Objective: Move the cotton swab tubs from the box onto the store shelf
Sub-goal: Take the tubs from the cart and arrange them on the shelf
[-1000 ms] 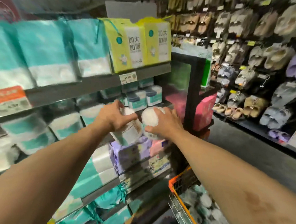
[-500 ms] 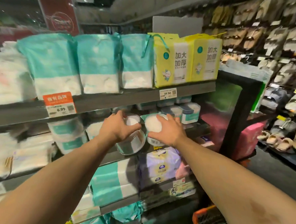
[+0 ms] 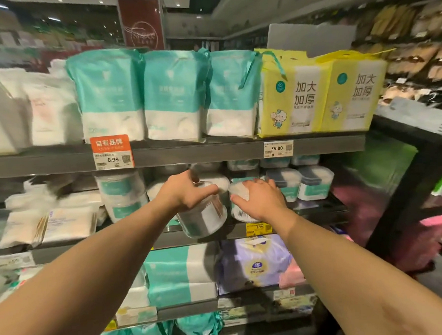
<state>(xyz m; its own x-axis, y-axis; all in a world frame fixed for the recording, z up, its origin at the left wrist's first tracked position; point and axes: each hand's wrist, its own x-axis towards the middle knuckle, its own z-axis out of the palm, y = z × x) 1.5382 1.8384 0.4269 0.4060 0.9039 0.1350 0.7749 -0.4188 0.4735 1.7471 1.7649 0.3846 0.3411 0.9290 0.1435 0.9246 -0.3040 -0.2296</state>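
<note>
Cotton swab tubs, two of them, are at the front of the middle shelf (image 3: 233, 233) of a store rack, one in each hand. Above, the top shelf (image 3: 201, 153) carries three teal-and-white bags (image 3: 175, 93) standing side by side, with two yellow packs (image 3: 292, 92) against them on the right. On the shelf below the middle one lie a teal-and-white pack (image 3: 179, 269) and, just beside it, a purple pack (image 3: 255, 263). The left part of the middle shelf holds flat white packets (image 3: 64, 221), and near them stands a tall clear tub with a teal label (image 3: 123, 195). Toward the right end stand two tubs with dark lids (image 3: 315, 183), close together.

The tilted tub (image 3: 204, 219) has its base overlapping the shelf's front edge; whether it touches the shelf cannot be told. The left hand (image 3: 188, 192) grasps it from above, fingers curled over the lid and thumb stretched along the near rim. Just to its right, the upright tub (image 3: 242, 212) stands on the shelf, barcode facing out, and the right hand (image 3: 261, 199) clasps its top, palm over the lid and thumb against the near side.

An orange price tag (image 3: 111, 152) reading 6.99 and a white tag (image 3: 278, 148) reading 39.80 hang on the top shelf's edge. A yellow tag (image 3: 259, 228) sits on the middle shelf's edge under the right hand.
</note>
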